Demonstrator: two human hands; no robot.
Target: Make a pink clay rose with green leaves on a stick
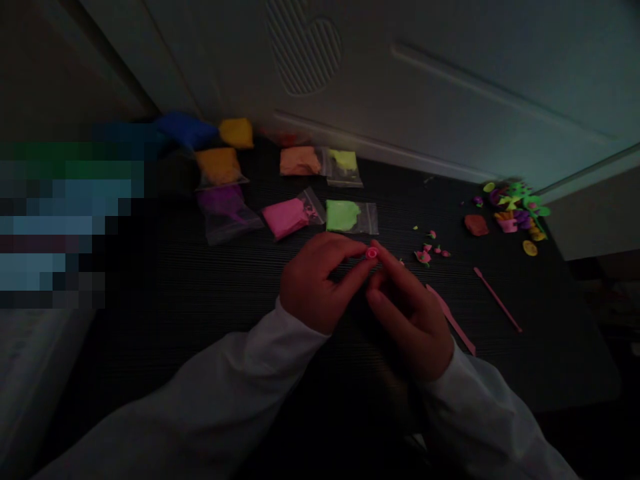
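Between the thumb and index finger of my left hand (320, 280) is a small pink clay rose (371, 253), its coiled top facing up. The index fingertip of my right hand (413, 310) rests at the rose's right side, while the thumb stands apart from it, lower down. Beyond my right hand lie several little pink clay flowers (424, 256) with green bits. A pink flat modelling knife (455, 323) is partly hidden behind the right hand. Farther right lies a thin pink modelling stick (497, 300).
Bags of clay lie along the back: pink (287, 217), green (343, 215), orange (219, 165), purple (225, 207) and blue (185, 128). A reddish clay lump (476, 225) and a cluster of colourful clay figures (517, 210) sit at the right. A pale panel (370, 87) rises behind the dark table (200, 287).
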